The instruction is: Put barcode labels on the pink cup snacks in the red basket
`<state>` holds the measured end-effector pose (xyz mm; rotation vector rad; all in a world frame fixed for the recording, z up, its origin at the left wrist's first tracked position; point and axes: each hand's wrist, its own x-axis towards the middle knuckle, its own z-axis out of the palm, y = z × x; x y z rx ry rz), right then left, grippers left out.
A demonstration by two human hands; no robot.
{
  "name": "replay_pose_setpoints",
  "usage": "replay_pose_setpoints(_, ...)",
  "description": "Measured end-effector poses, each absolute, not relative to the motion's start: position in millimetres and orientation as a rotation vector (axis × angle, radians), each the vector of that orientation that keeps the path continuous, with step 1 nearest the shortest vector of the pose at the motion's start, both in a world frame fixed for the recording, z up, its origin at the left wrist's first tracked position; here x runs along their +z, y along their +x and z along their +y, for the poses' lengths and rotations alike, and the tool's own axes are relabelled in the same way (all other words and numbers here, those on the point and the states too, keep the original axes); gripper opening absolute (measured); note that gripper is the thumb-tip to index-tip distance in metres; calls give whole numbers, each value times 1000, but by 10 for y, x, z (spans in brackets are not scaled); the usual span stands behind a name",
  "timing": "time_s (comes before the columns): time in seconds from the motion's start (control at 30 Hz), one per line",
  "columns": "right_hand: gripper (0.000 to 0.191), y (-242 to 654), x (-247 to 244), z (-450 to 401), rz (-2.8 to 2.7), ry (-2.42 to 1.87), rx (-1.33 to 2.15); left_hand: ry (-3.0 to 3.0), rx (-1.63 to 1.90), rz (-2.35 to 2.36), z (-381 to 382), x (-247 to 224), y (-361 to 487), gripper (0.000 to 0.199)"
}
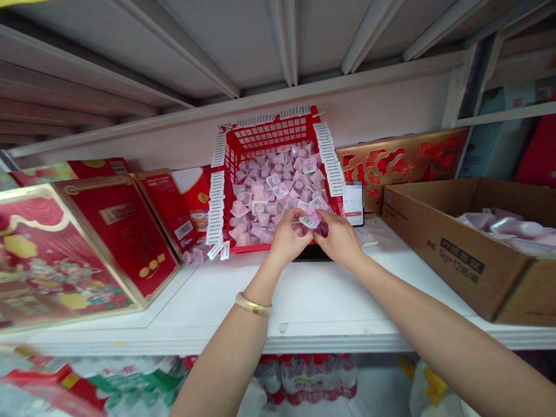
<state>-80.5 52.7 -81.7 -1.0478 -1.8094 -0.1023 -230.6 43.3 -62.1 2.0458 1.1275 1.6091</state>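
Both hands meet over the near side of a red plastic basket heaped with small pale-purple jelly cups. Between my fingers is one jelly cup, its pink printed lid and white barcode label facing up. My left hand pinches it from the left, a gold bangle on the wrist. From the other side my right hand grips its right edge, fingers closed. Strips of white barcode stickers hang along the basket's rims. Some cups in the heap show lids with barcodes; others lie upside down or sideways.
The basket stands on a white shelf under a metal shelf above. Red gift boxes stand left; a gold-and-red box, a phone-like device and an open cardboard carton with wrapped cups are right. Bottled packs sit below.
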Motion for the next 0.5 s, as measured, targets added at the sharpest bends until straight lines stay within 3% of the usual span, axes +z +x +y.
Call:
replay_pose_setpoints(0.17,48,-770,-837,545,-1760,-979,-98,1996,1567,1038,225,-616,-2202,35)
replay_pose_setpoints(0.3,39,-764,-862,569,-1745,-926,-74,1882,1751,1157,-133,-672,-2407,22)
replay_pose_setpoints(0.4,37,-766,-866,569,-1767,-919,-87,1421,1972,1278,-461,-722,-2716,9)
replay_pose_setpoints(0.5,37,-769,-855,549,-1793,-922,-108,713,1993,1199,-681,-719,-3006,12)
